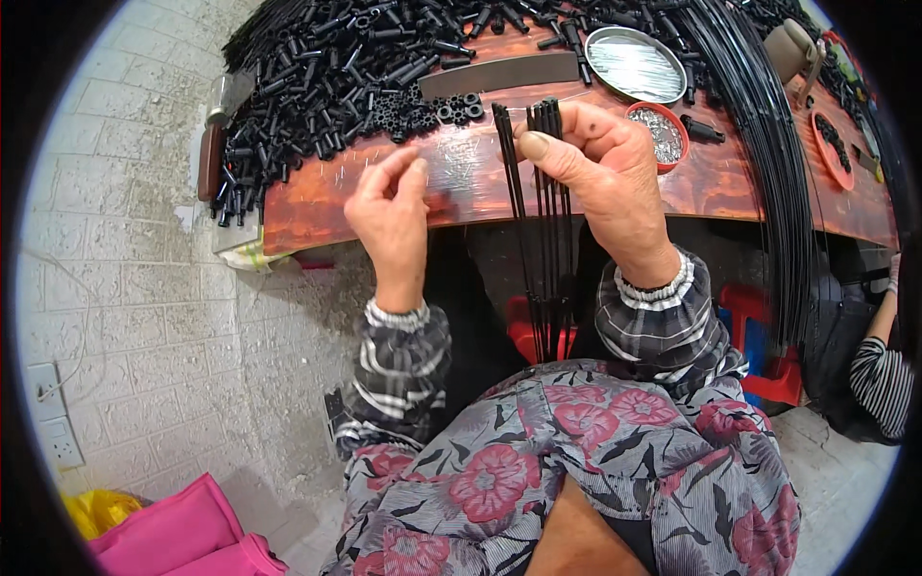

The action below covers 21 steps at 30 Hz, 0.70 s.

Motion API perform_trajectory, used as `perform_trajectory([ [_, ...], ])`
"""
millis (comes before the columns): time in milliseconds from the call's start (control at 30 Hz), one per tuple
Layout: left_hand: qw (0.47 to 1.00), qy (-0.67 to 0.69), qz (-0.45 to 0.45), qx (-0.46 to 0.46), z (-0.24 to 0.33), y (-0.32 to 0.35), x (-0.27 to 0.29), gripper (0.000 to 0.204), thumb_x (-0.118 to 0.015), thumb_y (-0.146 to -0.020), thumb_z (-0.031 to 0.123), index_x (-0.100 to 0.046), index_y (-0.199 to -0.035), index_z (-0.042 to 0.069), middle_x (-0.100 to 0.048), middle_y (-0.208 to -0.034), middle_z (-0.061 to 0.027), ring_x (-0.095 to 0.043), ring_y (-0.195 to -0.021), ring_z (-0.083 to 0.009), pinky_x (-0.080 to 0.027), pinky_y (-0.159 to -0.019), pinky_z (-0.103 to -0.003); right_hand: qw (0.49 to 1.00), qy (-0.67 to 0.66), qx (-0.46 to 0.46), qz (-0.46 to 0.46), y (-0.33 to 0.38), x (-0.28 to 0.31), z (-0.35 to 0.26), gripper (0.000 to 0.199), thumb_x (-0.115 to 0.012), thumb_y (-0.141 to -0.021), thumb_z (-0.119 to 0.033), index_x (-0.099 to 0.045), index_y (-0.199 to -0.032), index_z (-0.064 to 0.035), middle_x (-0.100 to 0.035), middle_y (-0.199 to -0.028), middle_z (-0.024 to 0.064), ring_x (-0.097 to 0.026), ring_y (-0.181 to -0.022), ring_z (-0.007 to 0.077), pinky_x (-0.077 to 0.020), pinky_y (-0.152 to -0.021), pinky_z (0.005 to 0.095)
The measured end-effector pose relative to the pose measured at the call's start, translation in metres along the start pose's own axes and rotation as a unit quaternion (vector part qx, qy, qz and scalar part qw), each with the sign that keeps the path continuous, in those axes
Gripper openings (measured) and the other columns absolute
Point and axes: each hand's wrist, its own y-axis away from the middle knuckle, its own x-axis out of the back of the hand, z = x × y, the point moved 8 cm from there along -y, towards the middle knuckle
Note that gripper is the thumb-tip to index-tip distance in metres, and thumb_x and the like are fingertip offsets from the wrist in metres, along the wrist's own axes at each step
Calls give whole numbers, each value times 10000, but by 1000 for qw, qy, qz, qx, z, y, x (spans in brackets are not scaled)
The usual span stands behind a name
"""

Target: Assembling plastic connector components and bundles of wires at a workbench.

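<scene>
Between the thumb and fingers of my right hand [615,173] a bunch of thin black umbrella ribs [549,221] is gripped near the top. The ribs hang down past the table edge toward my lap, and a few at the left stand slightly apart from the others. My left hand [389,216] is raised to the left of the bunch, apart from it. Its thumb and fingers are drawn together in a pinch; anything between them is too small to make out. Beneath the hands, small shiny pins [461,158] lie scattered on the reddish wooden table [327,197].
Black plastic tubular parts [336,86] are heaped at the table's left, behind a curved metal strip [499,75]. Farther right stand a round metal tray of thin pins [634,67] and a red bowl of small metal bits [663,134]. Long black ribs [768,192] drape over the edge.
</scene>
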Motion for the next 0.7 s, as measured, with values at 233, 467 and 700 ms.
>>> perform_trajectory([
  [233,963,-221,-81,-135,15,-39,-44,191,-652,-668,129,-663,-847,62,-536,-654,-77,-535,-593,-184,-426,-568,-298,1000,-17,2,26,-2,7,1,132,-599,-805,-103,-603,-877,7,-615,-763,8,-524,-647,24,-406,-574,152],
  [467,920,-357,-142,-80,4,-47,-65,242,-673,-631,188,-671,-852,90,-577,-690,-95,-577,-655,-231,-446,-600,-338,999,10,25,35,0,11,-1,137,-612,-798,-98,-605,-884,8,-589,-729,-17,-493,-625,15,-386,-551,151],
  [700,947,-296,-113,-55,-7,-52,-61,216,-672,-626,141,-651,-814,35,-596,-710,-113,-574,-612,-224,-446,-589,-321,999,-36,8,34,6,6,-13,123,-616,-793,-94,-604,-860,9,-565,-698,-30,-470,-604,15,-370,-537,156],
])
